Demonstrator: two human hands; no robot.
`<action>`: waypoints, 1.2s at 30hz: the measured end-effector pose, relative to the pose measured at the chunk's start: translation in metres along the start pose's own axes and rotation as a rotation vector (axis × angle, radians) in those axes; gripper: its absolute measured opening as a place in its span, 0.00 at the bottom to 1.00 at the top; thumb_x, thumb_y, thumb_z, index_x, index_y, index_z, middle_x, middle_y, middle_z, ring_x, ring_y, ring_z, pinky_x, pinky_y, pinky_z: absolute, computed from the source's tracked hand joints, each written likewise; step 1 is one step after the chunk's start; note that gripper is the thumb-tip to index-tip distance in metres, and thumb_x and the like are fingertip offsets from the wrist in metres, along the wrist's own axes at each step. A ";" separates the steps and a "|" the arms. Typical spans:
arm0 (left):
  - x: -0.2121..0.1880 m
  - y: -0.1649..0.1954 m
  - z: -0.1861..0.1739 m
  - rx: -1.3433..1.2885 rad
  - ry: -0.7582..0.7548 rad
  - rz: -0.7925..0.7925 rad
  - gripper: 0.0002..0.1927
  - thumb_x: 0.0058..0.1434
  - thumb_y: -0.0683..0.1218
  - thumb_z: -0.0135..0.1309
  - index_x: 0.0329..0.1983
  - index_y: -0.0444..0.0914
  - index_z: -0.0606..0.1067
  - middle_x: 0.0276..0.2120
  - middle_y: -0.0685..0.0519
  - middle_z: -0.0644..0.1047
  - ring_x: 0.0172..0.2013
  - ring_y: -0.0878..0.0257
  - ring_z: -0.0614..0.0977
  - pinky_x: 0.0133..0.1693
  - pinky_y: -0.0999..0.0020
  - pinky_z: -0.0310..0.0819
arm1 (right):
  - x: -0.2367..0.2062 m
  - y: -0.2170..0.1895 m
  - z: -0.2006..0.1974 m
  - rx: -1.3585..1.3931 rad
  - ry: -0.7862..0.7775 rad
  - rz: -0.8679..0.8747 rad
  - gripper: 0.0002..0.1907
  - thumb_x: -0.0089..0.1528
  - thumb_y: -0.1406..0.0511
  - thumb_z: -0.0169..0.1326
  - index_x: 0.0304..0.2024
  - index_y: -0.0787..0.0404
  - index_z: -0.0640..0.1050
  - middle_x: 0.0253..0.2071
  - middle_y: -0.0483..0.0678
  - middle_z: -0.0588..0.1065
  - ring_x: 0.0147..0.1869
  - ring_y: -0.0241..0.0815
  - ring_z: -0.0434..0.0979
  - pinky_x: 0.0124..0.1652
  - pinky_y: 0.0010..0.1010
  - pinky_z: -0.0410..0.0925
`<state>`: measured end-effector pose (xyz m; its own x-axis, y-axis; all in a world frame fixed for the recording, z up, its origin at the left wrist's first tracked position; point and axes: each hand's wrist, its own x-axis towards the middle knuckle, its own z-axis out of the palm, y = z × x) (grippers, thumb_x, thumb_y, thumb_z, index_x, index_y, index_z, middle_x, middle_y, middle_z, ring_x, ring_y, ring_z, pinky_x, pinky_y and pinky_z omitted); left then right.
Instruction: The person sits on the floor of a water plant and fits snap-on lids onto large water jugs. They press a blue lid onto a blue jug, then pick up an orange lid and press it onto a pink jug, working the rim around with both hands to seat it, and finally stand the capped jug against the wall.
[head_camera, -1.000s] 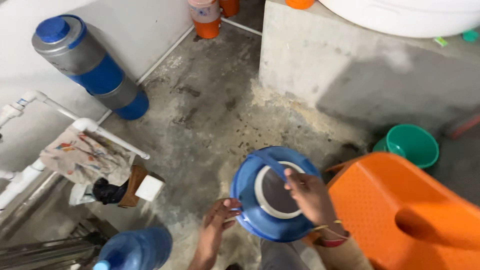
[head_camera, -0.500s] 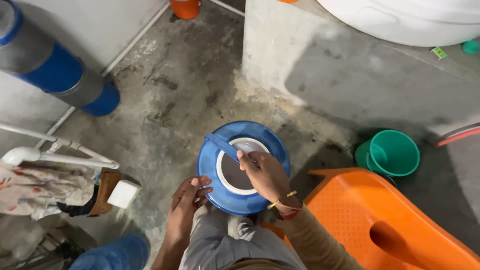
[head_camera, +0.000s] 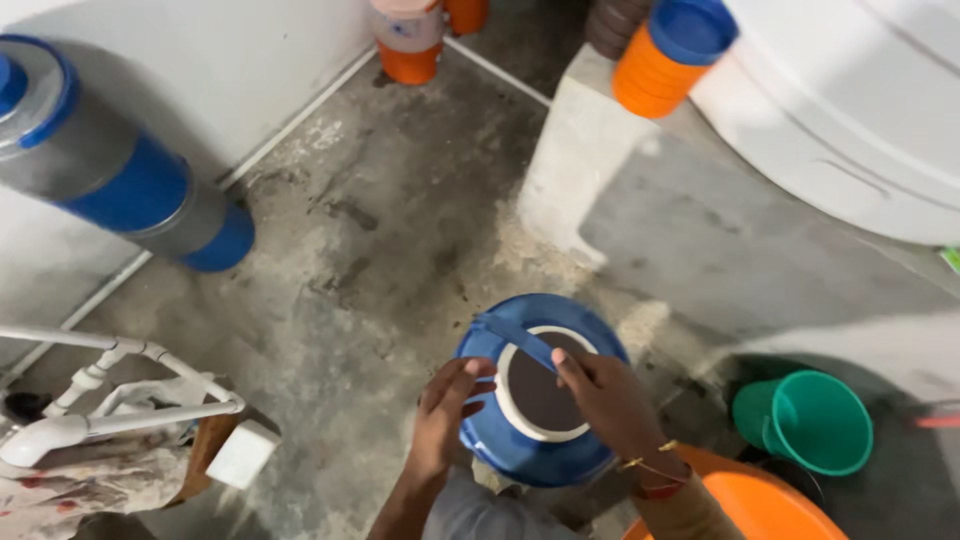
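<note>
**Blue Container Held at Its Mouth on a Stained Concrete Floor**

Shifted since half a second ago, the blue strip (head_camera: 520, 340) is now laid across the white-rimmed opening. From left: a grey-and-blue cylinder (head_camera: 110, 175) is leaned against the white wall. The blue container (head_camera: 500, 445) is gripped at its edge by the left hand (head_camera: 447, 412); the strip is pinched by the right hand (head_camera: 607, 402). A green bucket (head_camera: 812, 420) is seen beside a concrete block (head_camera: 640, 230).

Two bare hands, no gloves. Left hand (head_camera: 445, 415): forearm bare, nothing on the wrist or fingers that shows. Right hand (head_camera: 610, 400): thin gold-coloured bangle (head_camera: 650, 462) at the wrist, red band (head_camera: 660, 490) just below it, then the cuff of a tan sleeve (head_camera: 690, 518). Grey fabric (head_camera: 470, 510) of the person's clothing shows at the bottom edge between the forearms.
</note>
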<state>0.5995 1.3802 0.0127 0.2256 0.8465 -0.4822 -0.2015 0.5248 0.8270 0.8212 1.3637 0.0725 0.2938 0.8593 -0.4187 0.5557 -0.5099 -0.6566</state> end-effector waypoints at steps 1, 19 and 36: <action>0.011 0.004 0.001 -0.009 -0.004 0.012 0.23 0.65 0.60 0.48 0.48 0.39 0.79 0.45 0.52 0.83 0.48 0.59 0.83 0.49 0.63 0.73 | 0.011 -0.004 0.002 0.012 -0.015 -0.009 0.28 0.64 0.46 0.50 0.28 0.63 0.81 0.15 0.48 0.69 0.22 0.39 0.72 0.26 0.35 0.63; 0.198 0.086 -0.025 -0.013 0.135 -0.031 0.23 0.64 0.61 0.50 0.48 0.40 0.79 0.45 0.54 0.83 0.46 0.63 0.83 0.48 0.65 0.72 | 0.246 -0.085 0.004 0.182 -0.103 -0.038 0.29 0.65 0.47 0.53 0.28 0.67 0.80 0.19 0.44 0.66 0.23 0.34 0.64 0.26 0.29 0.59; 0.234 0.134 -0.014 -0.200 0.564 0.054 0.24 0.65 0.62 0.51 0.49 0.40 0.81 0.42 0.55 0.83 0.47 0.65 0.81 0.48 0.67 0.70 | 0.401 -0.213 0.010 -0.051 -0.391 -0.346 0.28 0.65 0.47 0.52 0.25 0.64 0.80 0.17 0.43 0.68 0.22 0.33 0.67 0.25 0.29 0.60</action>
<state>0.6124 1.6497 0.0067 -0.3191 0.7607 -0.5652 -0.3867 0.4400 0.8105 0.8129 1.8166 0.0377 -0.2207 0.8932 -0.3917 0.6089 -0.1875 -0.7708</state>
